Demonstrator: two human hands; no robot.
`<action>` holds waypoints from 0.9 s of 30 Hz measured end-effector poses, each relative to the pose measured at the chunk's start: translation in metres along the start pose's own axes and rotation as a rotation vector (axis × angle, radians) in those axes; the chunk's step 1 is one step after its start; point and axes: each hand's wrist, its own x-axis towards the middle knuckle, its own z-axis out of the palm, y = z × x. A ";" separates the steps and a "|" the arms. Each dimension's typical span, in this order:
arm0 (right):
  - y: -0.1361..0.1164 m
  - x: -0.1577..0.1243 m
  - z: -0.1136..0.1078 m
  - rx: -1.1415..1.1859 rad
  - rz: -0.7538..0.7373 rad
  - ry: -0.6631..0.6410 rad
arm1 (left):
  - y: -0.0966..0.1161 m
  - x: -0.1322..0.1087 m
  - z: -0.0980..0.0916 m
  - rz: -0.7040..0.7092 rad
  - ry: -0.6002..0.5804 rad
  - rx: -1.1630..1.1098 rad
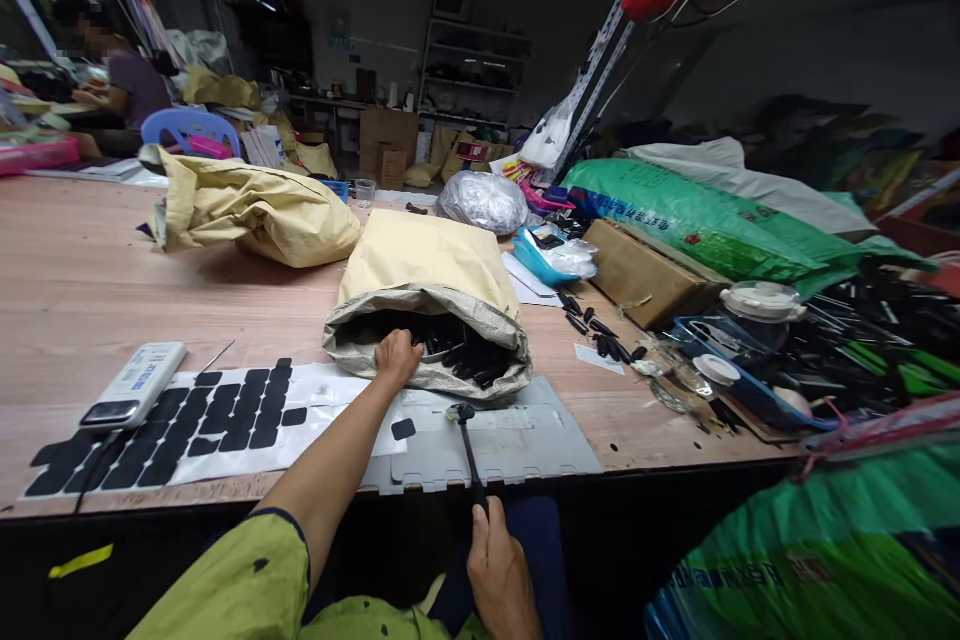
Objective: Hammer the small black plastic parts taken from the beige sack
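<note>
My left hand point(399, 356) reaches into the open mouth of a tan paper sack point(431, 245) lying on the table. Its fingers curl inward among black pieces point(480, 360) heaped in the sack; what they hold, if anything, is hidden. Low in front of the table, my right hand point(501, 565) is closed around the black handle of a small hammer point(469, 445). The hammer's head is over a grey plate point(555, 430) at the table edge. Left of the head, a single black rounded patch point(403, 429) lies on white sheet.
Rows of black patches point(225, 415) and a white electronic device point(135, 385) are on the left. Another tan sack point(262, 210) lies behind. On the right are loose black pieces point(600, 335), a cardboard box point(649, 265) and green bags point(690, 210). A person point(127, 80) sits far left.
</note>
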 end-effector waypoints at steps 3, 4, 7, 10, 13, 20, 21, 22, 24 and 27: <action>-0.003 0.000 -0.004 -0.003 0.026 -0.059 | -0.006 -0.006 -0.004 0.013 0.016 -0.051; -0.004 0.000 -0.005 -0.008 0.038 -0.072 | -0.008 -0.011 -0.007 0.047 0.049 -0.091; -0.008 0.000 -0.006 -0.027 0.060 -0.105 | -0.016 -0.032 -0.017 0.219 0.204 -0.266; -0.010 0.001 -0.005 -0.035 0.070 -0.110 | -0.030 -0.065 -0.023 0.409 0.260 -0.359; -0.009 0.001 -0.003 -0.037 0.070 -0.087 | -0.046 -0.095 -0.024 0.527 0.143 -0.287; -0.004 0.004 -0.004 0.000 0.011 -0.076 | -0.061 -0.114 -0.019 0.465 -0.092 -0.136; -0.005 0.004 -0.005 0.012 0.015 -0.074 | -0.061 -0.113 -0.020 0.459 -0.100 -0.134; -0.006 0.003 -0.006 0.029 0.021 -0.071 | -0.061 -0.111 -0.020 0.455 -0.108 -0.135; -0.008 0.002 -0.009 0.088 0.025 -0.065 | -0.060 -0.109 -0.020 0.452 -0.119 -0.137; -0.011 -0.003 -0.012 0.186 -0.004 -0.068 | -0.061 -0.108 -0.020 0.447 -0.121 -0.140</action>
